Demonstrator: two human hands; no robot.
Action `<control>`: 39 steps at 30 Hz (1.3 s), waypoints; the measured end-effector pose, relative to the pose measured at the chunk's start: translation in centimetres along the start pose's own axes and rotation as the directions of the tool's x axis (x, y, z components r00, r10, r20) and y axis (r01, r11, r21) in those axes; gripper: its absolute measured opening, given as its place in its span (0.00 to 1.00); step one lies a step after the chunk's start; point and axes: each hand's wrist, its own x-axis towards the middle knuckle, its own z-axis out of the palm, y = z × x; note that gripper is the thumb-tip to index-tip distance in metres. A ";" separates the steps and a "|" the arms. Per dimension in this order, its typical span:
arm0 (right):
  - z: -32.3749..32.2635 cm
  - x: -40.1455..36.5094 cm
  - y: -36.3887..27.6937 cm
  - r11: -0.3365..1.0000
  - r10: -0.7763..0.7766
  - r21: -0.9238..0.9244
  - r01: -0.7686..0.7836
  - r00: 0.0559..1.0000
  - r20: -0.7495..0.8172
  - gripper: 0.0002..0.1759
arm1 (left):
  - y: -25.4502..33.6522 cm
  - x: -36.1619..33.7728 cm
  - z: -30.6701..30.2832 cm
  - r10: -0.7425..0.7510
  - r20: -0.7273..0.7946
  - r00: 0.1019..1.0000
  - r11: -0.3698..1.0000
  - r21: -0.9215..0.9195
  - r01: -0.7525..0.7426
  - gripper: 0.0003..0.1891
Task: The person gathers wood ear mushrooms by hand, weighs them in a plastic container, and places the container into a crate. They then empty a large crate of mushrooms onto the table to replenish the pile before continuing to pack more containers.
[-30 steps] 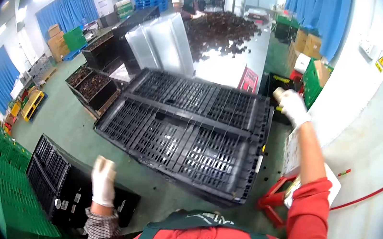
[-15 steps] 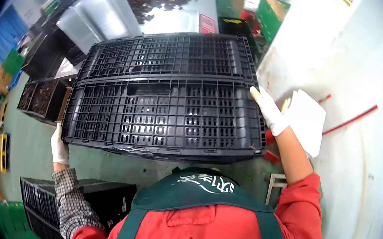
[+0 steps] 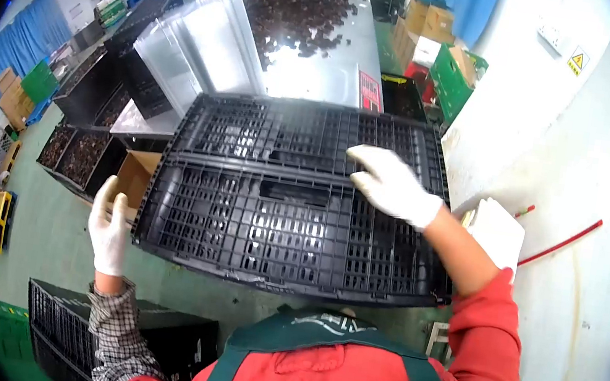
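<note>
The left hand (image 3: 108,230), fingers parted and empty, is beside the black crate (image 3: 295,205); the right hand's (image 3: 394,187) loosely spread, empty fingers are over it.

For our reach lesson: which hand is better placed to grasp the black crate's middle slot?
Probably the right hand: over the crate, nearer the slot. The left hand is beside the crate.
</note>
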 end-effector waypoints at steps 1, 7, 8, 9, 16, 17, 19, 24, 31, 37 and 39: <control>2.5 2.1 -0.1 0.999 -0.037 0.015 0.036 0.999 0.032 0.24 | 1.7 0.1 1.0 0.055 0.049 0.997 0.997 -0.050 -0.052 0.22; 2.3 7.4 -2.9 0.914 0.005 -0.361 0.183 0.886 0.463 0.33 | 5.5 -0.7 5.3 0.306 0.322 0.896 0.952 -0.078 -0.297 0.20; -0.6 9.8 -4.1 0.907 0.080 -0.402 0.129 0.882 0.464 0.31 | 5.9 -0.2 5.9 0.344 0.357 0.869 0.931 -0.011 -0.364 0.19; -3.4 12.1 -5.0 0.898 0.151 -0.434 0.077 0.871 0.467 0.29 | 7.3 0.2 6.8 0.403 0.395 0.825 0.898 0.004 -0.441 0.17; -9.3 24.0 3.0 0.685 0.000 -0.726 0.061 0.996 0.084 0.26 | 7.6 4.4 21.7 0.615 0.668 0.418 0.683 -0.188 -0.706 0.24; -9.6 24.1 3.1 0.707 0.049 -0.707 0.019 0.996 0.076 0.27 | 7.0 4.5 23.4 0.601 0.699 0.386 0.674 -0.185 -0.715 0.26; -9.7 23.5 3.1 0.749 0.157 -0.659 -0.066 0.984 0.081 0.28 | 7.2 4.0 24.6 0.376 0.862 0.341 0.775 -0.090 -0.625 0.27; -13.2 19.5 -2.4 0.728 -0.224 -0.644 0.236 0.969 0.103 0.26 | 14.5 6.1 20.4 0.329 0.900 0.287 0.795 -0.100 -0.598 0.22; -15.6 9.2 -11.8 0.843 -0.148 -0.394 0.367 0.862 0.486 0.19 | 26.2 5.2 7.4 0.331 0.828 -0.454 0.784 -0.508 -0.356 0.17; -0.6 1.1 -8.4 0.928 -0.301 0.053 0.368 0.660 0.689 0.17 | 18.2 9.8 16.1 0.143 0.974 -0.176 0.862 -0.210 -0.461 0.17; 0.7 -0.6 -8.2 0.932 -0.270 0.069 0.355 0.556 0.786 0.18 | 10.8 9.1 18.6 0.161 0.957 -0.242 0.607 -0.289 -0.741 0.19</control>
